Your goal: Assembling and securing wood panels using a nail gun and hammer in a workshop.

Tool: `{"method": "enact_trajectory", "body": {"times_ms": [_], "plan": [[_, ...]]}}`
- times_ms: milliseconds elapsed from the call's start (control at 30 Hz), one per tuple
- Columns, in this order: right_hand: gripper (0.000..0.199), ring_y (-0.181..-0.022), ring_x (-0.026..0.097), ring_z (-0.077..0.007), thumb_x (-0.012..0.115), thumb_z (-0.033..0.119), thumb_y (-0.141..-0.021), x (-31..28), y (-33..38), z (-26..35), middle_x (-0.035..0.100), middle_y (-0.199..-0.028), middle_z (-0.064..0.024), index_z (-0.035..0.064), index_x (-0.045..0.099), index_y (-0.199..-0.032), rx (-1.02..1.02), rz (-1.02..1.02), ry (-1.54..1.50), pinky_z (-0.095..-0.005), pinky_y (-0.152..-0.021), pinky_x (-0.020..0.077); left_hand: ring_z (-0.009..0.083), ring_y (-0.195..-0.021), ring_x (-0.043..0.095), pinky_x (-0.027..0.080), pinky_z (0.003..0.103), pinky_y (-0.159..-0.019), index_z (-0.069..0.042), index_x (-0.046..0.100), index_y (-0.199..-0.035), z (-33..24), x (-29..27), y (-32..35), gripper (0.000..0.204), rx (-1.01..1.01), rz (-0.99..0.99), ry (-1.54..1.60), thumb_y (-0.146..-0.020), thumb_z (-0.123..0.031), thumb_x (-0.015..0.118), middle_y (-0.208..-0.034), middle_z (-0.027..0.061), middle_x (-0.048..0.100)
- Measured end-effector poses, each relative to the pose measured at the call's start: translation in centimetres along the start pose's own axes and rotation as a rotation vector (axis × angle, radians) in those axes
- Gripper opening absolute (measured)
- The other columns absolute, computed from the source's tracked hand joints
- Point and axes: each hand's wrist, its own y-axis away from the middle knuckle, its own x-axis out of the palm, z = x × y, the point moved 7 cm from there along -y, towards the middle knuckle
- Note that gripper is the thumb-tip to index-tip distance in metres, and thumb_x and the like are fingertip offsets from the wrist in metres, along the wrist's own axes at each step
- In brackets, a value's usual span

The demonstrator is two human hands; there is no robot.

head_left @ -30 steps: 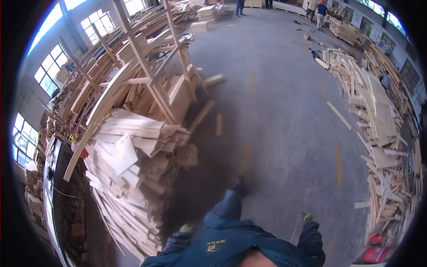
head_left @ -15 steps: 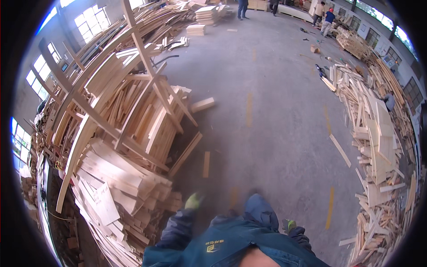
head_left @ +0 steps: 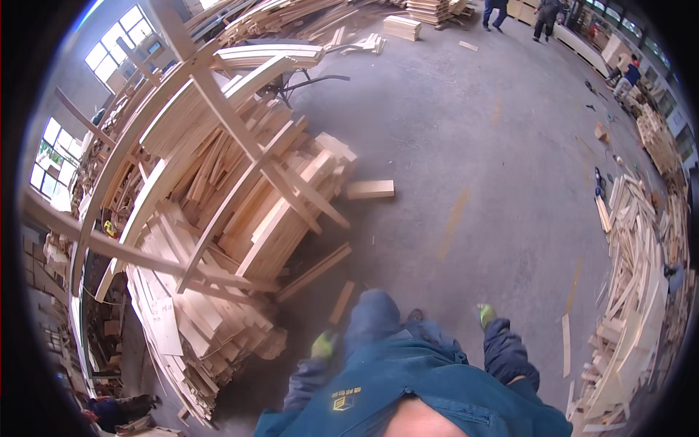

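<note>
your left hand (head_left: 323, 345), in a yellow-green glove, hangs low in the lower middle of the frame, just beside the foot of the big heap of wooden slats (head_left: 218, 240) that fills the left half. it holds nothing; whether the fingers are curled or spread you cannot tell, since the glove is small and partly hidden by the blue sleeve (head_left: 309, 382). your right hand (head_left: 486, 315), gloved the same, sits right of centre, also empty, and its fingers are likewise too small to read. your blue-trousered knee (head_left: 373, 317) is raised between the two hands.

nearest your left hand is a short loose slat (head_left: 341, 303) lying on the grey concrete floor (head_left: 480, 167), just left of the knee, with a longer slat (head_left: 313, 273) slanting out from the heap above it. a thicker block (head_left: 370, 189) lies on its own near the middle of the frame.

these pieces look like pale, dry, sawn wood: stiff, light singly, rough enough to grip in gloves, probably splintery at the edges. take a short one around its middle; take a long one nearer its balance point, or it will tip. the heap itself looks loosely stacked, with long battens leaning across it, so pulling a low piece may shift those above.

a second pile of slats (head_left: 641, 291) runs along the right edge, and other people (head_left: 546, 14) stand at the top, well apart from you.
</note>
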Motion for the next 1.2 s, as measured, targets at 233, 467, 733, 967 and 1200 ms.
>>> {"method": "enact_trajectory", "body": {"times_ms": [233, 467, 733, 967, 1200], "plan": [[0.039, -0.12, 0.082, -0.0219, 0.069, 0.032, -0.125, -3.3, -37.9, 18.3, 0.093, -0.133, -0.0104, 0.0049, 0.09, -0.144, -0.188, 0.067, -0.008, -0.0419, -0.111, 0.0647, 0.0406, -0.155, 0.076, 0.057, 0.047, -0.133, 0.006, 0.072, -0.168, -12.8, 5.8, -18.2, 0.076, -0.155, -0.018, -0.004, -0.116, -0.047, 0.087, -0.165, 0.0285, 0.08], [0.044, -0.124, 0.084, -0.0259, 0.076, 0.039, -0.123, 10.1, -56.8, 21.1, 0.093, -0.136, -0.0189, 0.002, 0.089, -0.143, 0.298, 0.294, -0.088, -0.0509, -0.114, 0.0637, 0.0363, -0.136, 0.086, 0.064, 0.043, -0.119, 0.0, 0.079, -0.161, -29.7, 7.4, -45.6, 0.063, 0.026, -0.043, -0.099, -0.118, -0.047, 0.081, -0.146, 0.0231, 0.089], [0.069, -0.141, 0.083, -0.0436, 0.088, 0.05, -0.111, 29.4, -74.6, 40.0, 0.085, -0.156, -0.0236, 0.0085, 0.077, -0.165, -0.106, 0.909, 0.34, -0.0532, -0.123, 0.0635, 0.042, -0.131, 0.088, 0.067, 0.048, -0.114, -0.008, 0.085, -0.155, -37.0, 16.4, -51.7, 0.048, -0.509, -0.01, -0.024, -0.118, -0.039, 0.081, -0.135, 0.0265, 0.091], [0.085, -0.143, 0.077, -0.0498, 0.076, 0.06, -0.116, 50.7, -109.3, 36.0, 0.079, -0.155, -0.0308, 0.0034, 0.06, -0.177, -0.498, 0.728, 0.875, -0.0596, -0.122, 0.0615, 0.0383, -0.1, 0.093, 0.07, 0.048, -0.089, -0.01, 0.089, -0.143, -40.2, 32.6, -56.6, 0.031, -0.492, -0.119, -0.018, -0.116, -0.024, 0.085, -0.116, 0.0228, 0.092], [0.108, -0.15, 0.075, -0.0503, 0.091, 0.077, -0.099, 68.6, -117.9, 41.9, 0.079, -0.159, -0.0308, 0.0024, 0.066, -0.172, -0.617, 0.816, 0.793, -0.0577, -0.129, 0.058, 0.018, -0.071, 0.075, 0.058, 0.038, -0.066, -0.015, 0.094, -0.132, -38.2, 33.7, -57.7, 0.03, -0.598, -0.26, -0.086, -0.106, -0.004, 0.083, -0.093, 0.0054, 0.085]]}}
